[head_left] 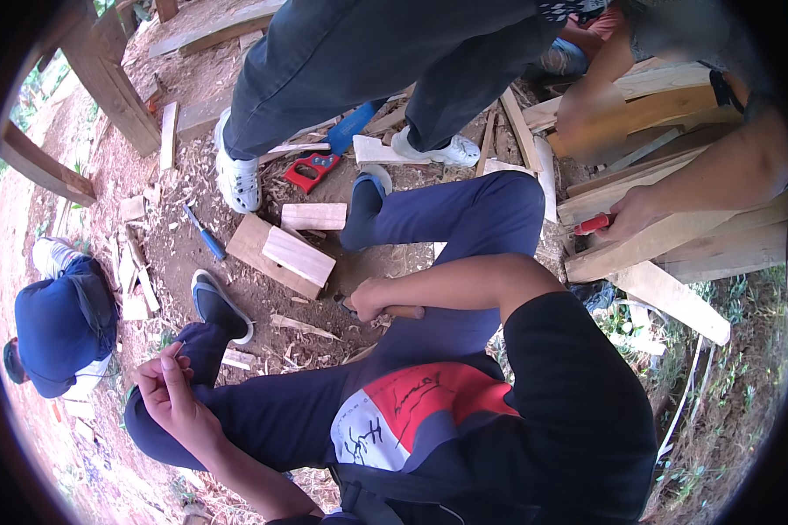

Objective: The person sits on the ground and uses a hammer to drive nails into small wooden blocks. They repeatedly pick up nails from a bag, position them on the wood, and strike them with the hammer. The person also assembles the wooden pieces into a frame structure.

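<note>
left hand (171, 385): at knee, fingers curled, holds nothing visible.
right hand (369, 300): clenched on wooden tool handle (403, 311), tip hidden, probably a chisel.
wood blocks (296, 254): on ground just beyond.
step: judged tool poised, needs block steadied.

Two wood blocks (289, 254), one red-handled saw (311, 168), one blue-handled tool (205, 233)

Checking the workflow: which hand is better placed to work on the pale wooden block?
Likely right. The right hand grips a wooden-handled tool close to the wooden block; the left hand is farther off by the knee, showing no tool.
</note>
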A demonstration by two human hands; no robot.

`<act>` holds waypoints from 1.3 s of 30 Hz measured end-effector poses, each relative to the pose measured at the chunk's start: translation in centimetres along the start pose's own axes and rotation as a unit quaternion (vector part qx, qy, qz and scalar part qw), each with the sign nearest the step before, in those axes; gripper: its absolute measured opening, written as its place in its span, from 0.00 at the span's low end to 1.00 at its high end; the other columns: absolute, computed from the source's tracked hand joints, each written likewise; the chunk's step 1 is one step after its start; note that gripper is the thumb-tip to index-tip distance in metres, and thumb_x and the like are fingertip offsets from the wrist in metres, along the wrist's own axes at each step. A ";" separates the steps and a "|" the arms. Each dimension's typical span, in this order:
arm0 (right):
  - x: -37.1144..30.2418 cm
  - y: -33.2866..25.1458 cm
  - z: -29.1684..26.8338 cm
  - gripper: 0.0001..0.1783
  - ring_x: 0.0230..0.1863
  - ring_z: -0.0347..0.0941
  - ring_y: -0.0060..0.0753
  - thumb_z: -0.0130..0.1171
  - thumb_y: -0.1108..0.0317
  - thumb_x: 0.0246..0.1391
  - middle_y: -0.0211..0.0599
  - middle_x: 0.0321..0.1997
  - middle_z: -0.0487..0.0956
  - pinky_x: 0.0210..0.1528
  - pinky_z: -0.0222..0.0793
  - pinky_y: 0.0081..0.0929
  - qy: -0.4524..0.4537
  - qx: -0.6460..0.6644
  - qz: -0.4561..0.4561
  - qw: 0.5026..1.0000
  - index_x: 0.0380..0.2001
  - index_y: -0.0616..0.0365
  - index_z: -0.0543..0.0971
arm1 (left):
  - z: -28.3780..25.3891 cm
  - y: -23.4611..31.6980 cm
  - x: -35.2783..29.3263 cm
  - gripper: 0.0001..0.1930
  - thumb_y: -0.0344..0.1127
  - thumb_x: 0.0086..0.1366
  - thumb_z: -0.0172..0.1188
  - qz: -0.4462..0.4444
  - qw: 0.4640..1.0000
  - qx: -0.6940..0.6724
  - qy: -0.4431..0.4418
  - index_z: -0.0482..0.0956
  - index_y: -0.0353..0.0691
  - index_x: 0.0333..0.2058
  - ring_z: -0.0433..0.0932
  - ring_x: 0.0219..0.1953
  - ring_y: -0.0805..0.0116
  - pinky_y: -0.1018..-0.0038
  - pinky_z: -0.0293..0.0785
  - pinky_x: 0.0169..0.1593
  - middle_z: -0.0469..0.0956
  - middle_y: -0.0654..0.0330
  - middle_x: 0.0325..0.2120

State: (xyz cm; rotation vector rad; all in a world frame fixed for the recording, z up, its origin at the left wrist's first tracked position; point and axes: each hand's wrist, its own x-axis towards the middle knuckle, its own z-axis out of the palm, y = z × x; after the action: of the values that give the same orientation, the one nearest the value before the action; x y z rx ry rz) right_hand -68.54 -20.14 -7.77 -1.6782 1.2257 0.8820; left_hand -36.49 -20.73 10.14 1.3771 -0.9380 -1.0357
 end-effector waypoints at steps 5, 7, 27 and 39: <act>3.1 -1.3 1.6 0.19 0.46 0.79 0.48 0.60 0.58 0.44 0.46 0.41 0.83 0.46 0.72 0.42 -0.025 -0.023 -0.074 0.997 0.38 0.57 0.83 | 0.4 0.8 0.2 0.06 0.32 0.69 0.56 0.005 1.000 0.018 -0.005 0.74 0.37 0.33 0.73 0.33 0.79 0.82 0.67 0.40 0.81 0.58 0.36; 3.3 -0.5 1.7 0.20 0.45 0.79 0.48 0.61 0.57 0.43 0.47 0.40 0.83 0.46 0.72 0.43 -0.034 0.009 -0.084 0.996 0.37 0.57 0.83 | -0.2 0.2 0.3 0.06 0.34 0.70 0.56 0.000 1.000 0.020 -0.007 0.74 0.39 0.34 0.74 0.34 0.81 0.83 0.67 0.40 0.81 0.60 0.38; 0.4 -3.3 -1.9 0.24 0.50 0.78 0.48 0.60 0.51 0.49 0.43 0.49 0.81 0.49 0.75 0.45 -0.102 -0.180 -0.056 0.977 0.47 0.53 0.81 | 1.3 0.7 -0.1 0.06 0.32 0.69 0.57 -0.001 0.998 0.063 -0.003 0.73 0.37 0.33 0.73 0.33 0.80 0.83 0.67 0.40 0.82 0.58 0.37; 3.0 -4.0 -1.8 0.19 0.47 0.79 0.47 0.56 0.52 0.57 0.41 0.45 0.81 0.48 0.73 0.42 0.018 -0.117 -0.162 0.980 0.45 0.52 0.80 | 1.2 0.1 1.1 0.06 0.34 0.66 0.62 -0.146 0.985 -0.081 -0.042 0.78 0.37 0.34 0.75 0.28 0.83 0.85 0.67 0.34 0.84 0.59 0.31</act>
State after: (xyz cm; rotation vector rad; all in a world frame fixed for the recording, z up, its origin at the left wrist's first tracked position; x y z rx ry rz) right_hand -63.74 -22.28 -8.86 -2.0188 0.8615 0.8182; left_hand -37.33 -22.14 10.18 1.3683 -0.7072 -1.3695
